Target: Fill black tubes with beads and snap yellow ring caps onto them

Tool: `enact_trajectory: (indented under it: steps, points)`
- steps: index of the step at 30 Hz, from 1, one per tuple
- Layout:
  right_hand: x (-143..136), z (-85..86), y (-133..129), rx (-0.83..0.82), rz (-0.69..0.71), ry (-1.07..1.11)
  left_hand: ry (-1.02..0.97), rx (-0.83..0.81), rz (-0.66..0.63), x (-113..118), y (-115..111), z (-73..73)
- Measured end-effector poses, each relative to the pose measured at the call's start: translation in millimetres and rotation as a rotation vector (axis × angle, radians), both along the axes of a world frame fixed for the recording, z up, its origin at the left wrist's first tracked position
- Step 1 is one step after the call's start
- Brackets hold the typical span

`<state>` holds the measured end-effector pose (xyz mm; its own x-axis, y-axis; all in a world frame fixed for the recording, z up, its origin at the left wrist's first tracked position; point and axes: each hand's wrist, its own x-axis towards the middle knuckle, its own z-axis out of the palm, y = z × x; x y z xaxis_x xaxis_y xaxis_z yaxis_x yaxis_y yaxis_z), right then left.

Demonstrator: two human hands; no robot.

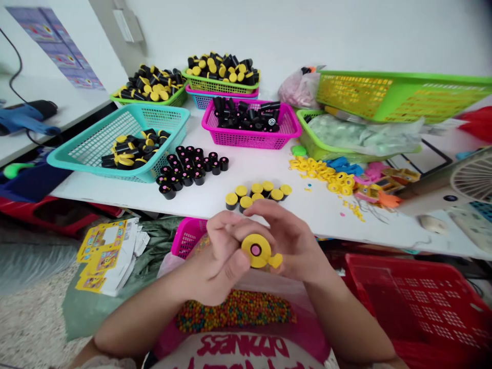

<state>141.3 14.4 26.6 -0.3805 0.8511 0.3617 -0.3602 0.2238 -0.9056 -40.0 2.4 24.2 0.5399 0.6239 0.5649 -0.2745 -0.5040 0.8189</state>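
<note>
Both hands meet in front of the table edge, around a round yellow piece [256, 251] with a pink centre ringed in black. My left hand [223, 256] grips its left side, thumb against the rim. The fingers of my right hand [290, 241] curl round from the right, and its thumb is at a small yellow tab [275, 261] sticking out of the piece. Beyond the hands, several black cylinders with yellow caps [268, 187] stand on the table. To their left is a group of black cylinders with pink dots [199, 177].
Baskets line the white table [115, 192]: turquoise [61, 156], magenta [251, 141] and green [395, 77]. Small yellow parts [323, 171] lie right, near a fan [472, 177]. Below are colourful beads [234, 310] and a red crate [384, 261]. A blue heat gun [28, 118] lies left.
</note>
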Motion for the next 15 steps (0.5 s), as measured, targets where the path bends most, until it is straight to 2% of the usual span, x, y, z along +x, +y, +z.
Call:
enact_trajectory:
  steps: [2,4,6,7,11,13,15]
  points:
    - [-7.4,-1.2,0.0,-0.266,0.151,0.063,0.132,0.291,0.123,-6.3,7.9,5.4]
    - [-13.7,-1.3,0.7,-0.434,0.33,0.091,0.272,0.416,0.243,-11.4,13.3,10.3]
    - [-16.8,-3.2,2.2,-0.508,0.418,0.081,0.403,0.479,0.294,-14.8,15.7,13.1]
    - [-17.2,-5.6,3.0,-0.518,0.4,0.07,0.435,0.506,0.304,-15.6,16.1,13.7]
    - [-16.6,-19.3,3.9,-0.476,0.175,0.006,0.532,0.524,0.328,-12.4,14.0,14.7]
    - [-16.9,-22.5,4.2,-0.409,0.095,-0.019,0.535,0.439,0.352,-9.1,12.6,13.9]
    - [-14.4,-20.8,8.7,-0.305,0.04,-0.078,0.486,0.319,0.444,-7.7,12.9,10.5]
